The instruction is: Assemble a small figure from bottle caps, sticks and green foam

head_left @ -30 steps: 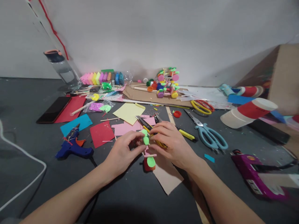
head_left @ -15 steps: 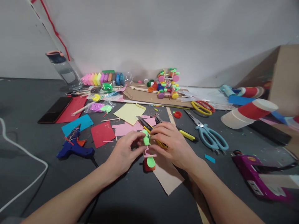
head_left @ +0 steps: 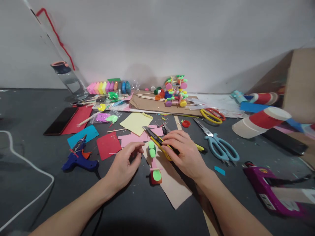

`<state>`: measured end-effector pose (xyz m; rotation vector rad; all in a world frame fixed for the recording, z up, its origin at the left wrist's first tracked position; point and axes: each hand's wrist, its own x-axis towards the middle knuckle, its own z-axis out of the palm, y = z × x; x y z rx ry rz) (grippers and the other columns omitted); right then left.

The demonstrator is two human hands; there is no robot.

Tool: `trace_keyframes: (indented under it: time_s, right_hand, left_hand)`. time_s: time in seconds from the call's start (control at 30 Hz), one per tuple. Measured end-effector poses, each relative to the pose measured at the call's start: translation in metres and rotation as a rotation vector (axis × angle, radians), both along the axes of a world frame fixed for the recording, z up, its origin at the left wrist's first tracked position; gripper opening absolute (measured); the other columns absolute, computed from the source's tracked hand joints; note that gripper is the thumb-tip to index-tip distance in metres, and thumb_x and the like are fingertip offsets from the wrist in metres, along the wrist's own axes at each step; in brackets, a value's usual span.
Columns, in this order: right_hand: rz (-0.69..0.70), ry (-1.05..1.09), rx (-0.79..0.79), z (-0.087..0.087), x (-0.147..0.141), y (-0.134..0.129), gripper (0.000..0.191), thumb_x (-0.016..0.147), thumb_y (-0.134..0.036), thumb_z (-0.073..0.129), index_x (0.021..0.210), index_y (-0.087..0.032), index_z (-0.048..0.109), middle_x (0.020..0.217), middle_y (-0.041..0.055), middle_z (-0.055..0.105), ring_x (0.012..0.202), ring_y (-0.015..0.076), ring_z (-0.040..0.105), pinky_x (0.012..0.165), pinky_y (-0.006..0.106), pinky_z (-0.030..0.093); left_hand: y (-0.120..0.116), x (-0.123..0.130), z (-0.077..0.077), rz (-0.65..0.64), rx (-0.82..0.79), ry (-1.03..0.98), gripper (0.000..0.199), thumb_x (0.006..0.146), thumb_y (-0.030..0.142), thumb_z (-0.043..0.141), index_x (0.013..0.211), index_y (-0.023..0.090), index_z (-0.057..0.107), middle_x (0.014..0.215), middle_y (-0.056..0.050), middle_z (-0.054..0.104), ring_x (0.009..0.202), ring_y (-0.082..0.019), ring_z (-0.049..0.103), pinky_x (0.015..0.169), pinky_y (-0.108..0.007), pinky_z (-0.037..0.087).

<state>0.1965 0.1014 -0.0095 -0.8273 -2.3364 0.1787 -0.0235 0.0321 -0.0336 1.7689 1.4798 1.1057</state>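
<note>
A small stick model with green discs [head_left: 152, 151] and a red cap [head_left: 156, 177] lies on a tan cardboard piece [head_left: 173, 188] between my hands. My right hand [head_left: 185, 154] grips a yellow utility knife [head_left: 157, 141] whose blade end points up-left, just right of the green discs. Just left of the model, without touching it, my left hand [head_left: 123, 165] holds nothing, its fingers loosely curled and apart. Pink paper pieces [head_left: 134, 137] lie just beyond the model.
On the left are a blue glue gun [head_left: 77, 159], red paper [head_left: 108, 145], blue paper [head_left: 82, 135], a phone [head_left: 60, 120] and a white cable [head_left: 29, 164]. Teal scissors [head_left: 221, 146], paper cups [head_left: 261, 120] and a purple glue gun [head_left: 270, 188] lie right. A colourful model [head_left: 176, 91] stands at the back.
My left hand has let go of the green-disc model and drawn back to the left. The model now rests on the cardboard. My right hand keeps the knife.
</note>
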Motion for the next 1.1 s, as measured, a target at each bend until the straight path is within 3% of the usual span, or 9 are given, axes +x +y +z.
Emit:
trace_keyframes:
  time_s: [0.17,0.4,0.53,0.73,0.9,1.1]
  right_hand:
    - [-0.063,0.022,0.031,-0.005,0.004,0.003,0.017,0.097,-0.031,0.059,0.103,-0.017,0.066,0.109,0.0052,0.067,0.100,0.0186,0.064,0.091,0.042,0.053]
    - [-0.103,-0.009,0.046,-0.002,0.011,0.006,0.023,0.097,-0.033,0.059,0.114,-0.018,0.064,0.120,0.0074,0.064,0.108,0.0209,0.063,0.095,0.045,0.052]
    - [-0.028,-0.116,-0.007,0.008,0.010,0.000,0.018,0.095,-0.031,0.060,0.107,-0.018,0.066,0.124,0.0073,0.063,0.120,0.0237,0.057,0.104,0.050,0.046]
    - [0.046,-0.284,-0.096,0.013,-0.009,-0.014,0.022,0.081,-0.038,0.076,0.078,-0.017,0.069,0.131,0.0132,0.061,0.133,0.0358,0.044,0.106,0.057,0.042]
    - [-0.008,-0.322,-0.107,0.003,-0.016,-0.017,0.032,0.083,-0.048,0.072,0.077,-0.016,0.069,0.142,0.0156,0.053,0.140,0.0400,0.034,0.109,0.061,0.037]
    - [0.025,-0.348,-0.126,-0.003,-0.013,-0.013,0.016,0.088,-0.035,0.067,0.086,-0.020,0.074,0.149,0.0112,0.047,0.145,0.0378,0.028,0.112,0.060,0.033]
  left_hand:
    - [0.000,-0.006,0.001,0.057,0.036,0.063,0.023,0.093,0.016,0.050,0.113,0.019,0.061,0.096,-0.005,0.069,0.088,-0.016,0.065,0.080,-0.029,0.052]
    - [-0.003,-0.005,0.001,-0.027,0.082,0.133,0.027,0.092,0.014,0.051,0.116,0.020,0.059,0.108,-0.008,0.068,0.101,-0.019,0.063,0.091,-0.035,0.050]
    - [-0.005,-0.004,0.001,-0.099,0.092,0.161,0.039,0.087,0.008,0.049,0.124,0.020,0.053,0.126,-0.011,0.062,0.120,-0.022,0.055,0.105,-0.040,0.044]
    - [0.001,-0.006,-0.003,-0.082,0.072,0.162,0.047,0.084,0.006,0.049,0.130,0.018,0.046,0.130,-0.014,0.058,0.124,-0.024,0.053,0.108,-0.044,0.043]
    - [0.001,-0.008,-0.007,-0.063,0.057,0.164,0.048,0.085,0.007,0.048,0.131,0.018,0.046,0.133,-0.014,0.057,0.127,-0.025,0.052,0.110,-0.046,0.041]
    - [0.001,-0.007,-0.010,-0.099,0.021,0.160,0.043,0.087,0.007,0.046,0.128,0.018,0.049,0.127,-0.013,0.061,0.120,-0.025,0.056,0.106,-0.047,0.044]
